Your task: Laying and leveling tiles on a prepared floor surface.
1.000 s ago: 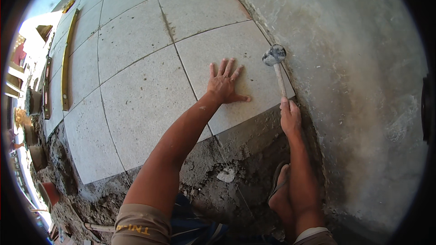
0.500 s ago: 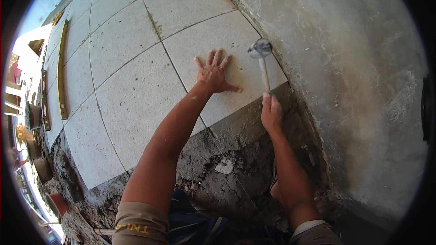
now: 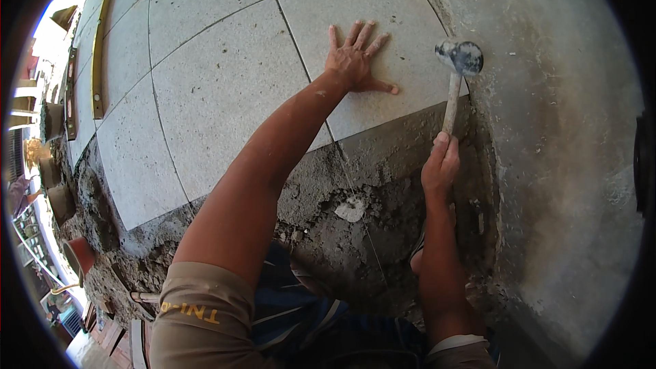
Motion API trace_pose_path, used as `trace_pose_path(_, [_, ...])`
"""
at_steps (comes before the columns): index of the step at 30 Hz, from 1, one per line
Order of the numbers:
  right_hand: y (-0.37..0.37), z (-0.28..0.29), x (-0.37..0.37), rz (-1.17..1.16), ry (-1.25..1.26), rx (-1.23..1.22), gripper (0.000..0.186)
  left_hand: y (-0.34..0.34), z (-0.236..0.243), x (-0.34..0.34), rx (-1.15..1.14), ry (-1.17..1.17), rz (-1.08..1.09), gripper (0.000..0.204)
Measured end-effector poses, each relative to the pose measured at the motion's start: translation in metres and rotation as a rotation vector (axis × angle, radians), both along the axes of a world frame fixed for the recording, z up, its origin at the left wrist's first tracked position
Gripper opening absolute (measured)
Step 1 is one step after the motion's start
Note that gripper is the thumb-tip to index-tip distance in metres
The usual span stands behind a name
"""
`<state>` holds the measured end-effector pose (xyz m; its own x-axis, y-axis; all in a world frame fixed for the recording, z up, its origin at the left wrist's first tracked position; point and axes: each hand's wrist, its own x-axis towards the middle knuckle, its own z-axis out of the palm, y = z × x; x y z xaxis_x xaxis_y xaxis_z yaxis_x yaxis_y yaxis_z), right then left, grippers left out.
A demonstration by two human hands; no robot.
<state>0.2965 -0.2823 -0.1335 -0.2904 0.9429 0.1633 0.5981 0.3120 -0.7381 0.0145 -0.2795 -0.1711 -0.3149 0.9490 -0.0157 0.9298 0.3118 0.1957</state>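
Note:
My left hand (image 3: 354,65) lies flat with spread fingers on a pale, speckled square floor tile (image 3: 342,3). In my right hand (image 3: 440,167) is the wooden handle of a rubber mallet (image 3: 467,59), whose black head is smeared with white. The mallet's head is over the tile's right edge, beside the wall; whether it touches the tile I cannot tell. In front of the tile runs a strip of wet grey mortar (image 3: 403,123), and a thin string (image 3: 372,246) stretches across the rough bed nearer to me.
More laid tiles (image 3: 219,82) spread to the left. A yellow level (image 3: 100,48) lies along them, with a darker bar (image 3: 71,92) beyond. A concrete wall (image 3: 560,130) rises on the right. A pale lump (image 3: 350,209) sits in the mortar; a reddish bucket (image 3: 80,257) stands at lower left.
The mallet has moved right and toward me relative to the tile, toward the wall side. My left hand stays flat on the tile. The whole view has shifted.

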Motion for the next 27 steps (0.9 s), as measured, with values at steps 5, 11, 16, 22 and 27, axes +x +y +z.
trace_pose_path(5, [-0.01,-0.008,0.013,-0.022,-0.193,-0.093,0.043,-0.004,-0.009,0.0,0.062,0.027,-0.011,0.137])
trace_pose_path(11, [-0.019,-0.017,0.022,-0.009,-0.184,-0.064,0.042,-0.004,-0.001,-0.003,0.075,0.0,-0.026,0.137])
trace_pose_path(16, [-0.023,-0.009,0.018,-0.029,-0.025,-0.113,0.04,-0.005,0.001,-0.001,0.076,0.004,-0.013,0.137])
trace_pose_path(22, [-0.011,-0.023,0.028,0.04,-0.137,-0.082,0.038,-0.01,0.002,0.002,0.072,-0.021,-0.023,0.137])
trace_pose_path(27, [-0.026,0.027,0.012,-0.024,0.255,-0.227,0.033,-0.006,-0.006,-0.002,0.084,-0.001,-0.027,0.135])
